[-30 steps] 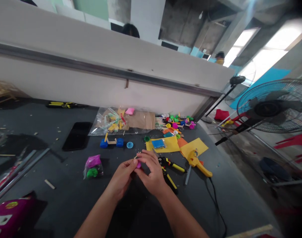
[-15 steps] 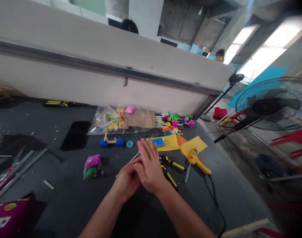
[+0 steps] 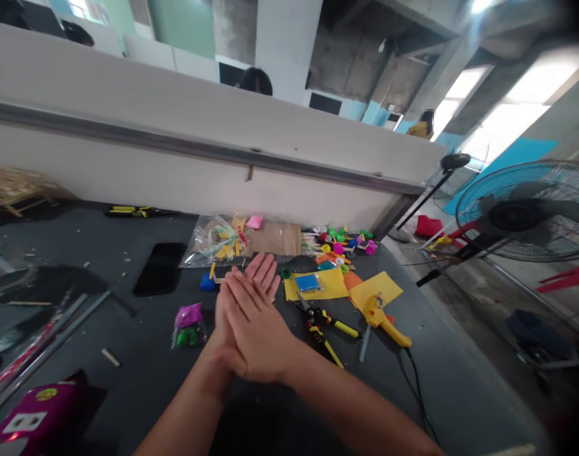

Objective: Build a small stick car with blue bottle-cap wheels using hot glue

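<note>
Over the middle of the dark table, my right hand lies flat across my left hand, palm against palm. Both sets of fingers are stretched out. Whatever may lie between the palms is hidden. Just behind them, a blue piece with a small stick is partly covered. A clear bag with purple and green lumps sits to the left of the hands. On the right are yellow-and-black pliers, with a blue packet on yellow sheets behind them.
A yellow glue gun with a black cord lies at the right. Further back are a clear bag of craft pieces and several coloured parts. A phone and a purple box are leftward. A fan stands beyond the table.
My right hand has slid across my left, and the left fingers now show beyond it. The joined hands sit further left, over part of the blue piece. The view has tilted up slightly.
</note>
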A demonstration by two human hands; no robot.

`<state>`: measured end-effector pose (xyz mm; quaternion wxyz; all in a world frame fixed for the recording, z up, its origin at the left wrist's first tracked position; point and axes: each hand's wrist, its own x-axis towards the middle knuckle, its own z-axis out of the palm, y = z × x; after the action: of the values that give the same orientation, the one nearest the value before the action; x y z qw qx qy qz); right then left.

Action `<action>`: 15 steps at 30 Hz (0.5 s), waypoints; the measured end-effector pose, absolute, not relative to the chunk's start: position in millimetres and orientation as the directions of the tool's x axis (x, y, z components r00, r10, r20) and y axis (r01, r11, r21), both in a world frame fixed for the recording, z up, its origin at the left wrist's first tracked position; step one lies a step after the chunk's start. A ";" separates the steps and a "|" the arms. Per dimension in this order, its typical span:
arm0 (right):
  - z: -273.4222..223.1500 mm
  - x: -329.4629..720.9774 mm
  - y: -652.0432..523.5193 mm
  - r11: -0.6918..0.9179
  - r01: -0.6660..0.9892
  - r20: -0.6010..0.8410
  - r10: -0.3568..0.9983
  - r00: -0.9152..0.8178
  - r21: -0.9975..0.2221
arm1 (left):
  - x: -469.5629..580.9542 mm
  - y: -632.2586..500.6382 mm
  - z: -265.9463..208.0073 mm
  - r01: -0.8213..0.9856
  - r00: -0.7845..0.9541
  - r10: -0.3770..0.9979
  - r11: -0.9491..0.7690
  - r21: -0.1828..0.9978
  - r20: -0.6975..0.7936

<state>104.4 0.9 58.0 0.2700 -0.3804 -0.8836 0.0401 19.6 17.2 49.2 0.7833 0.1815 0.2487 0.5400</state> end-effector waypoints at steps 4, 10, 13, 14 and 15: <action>48.2 106.7 -1.0 0.544 0.771 0.462 0.806 -0.371 -0.330 | 27.4 18.6 46.0 -0.781 0.331 0.921 0.389 0.489 -0.206; 10.5 112.9 -24.4 0.569 0.716 0.387 0.816 -0.429 -0.404 | 30.4 0.0 15.4 -0.769 0.401 0.885 0.466 0.438 -0.237; -2.8 118.8 -26.5 0.374 0.802 0.332 0.914 -0.234 -0.466 | 29.4 -7.9 5.2 -0.689 0.515 0.787 0.615 0.382 -0.339; -4.5 118.7 -27.3 0.366 0.806 0.318 0.919 -0.233 -0.466 | 27.2 -7.8 4.2 -0.687 0.520 0.774 0.630 0.361 -0.361; -4.8 117.1 -28.7 0.394 0.798 0.312 0.911 -0.271 -0.457 | 24.5 -6.8 4.0 -0.712 0.490 0.791 0.606 0.356 -0.366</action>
<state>117.1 -28.7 -4.8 0.2693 -0.5406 -0.7901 0.1047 24.5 -6.8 4.0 0.8596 0.0786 0.2527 0.4371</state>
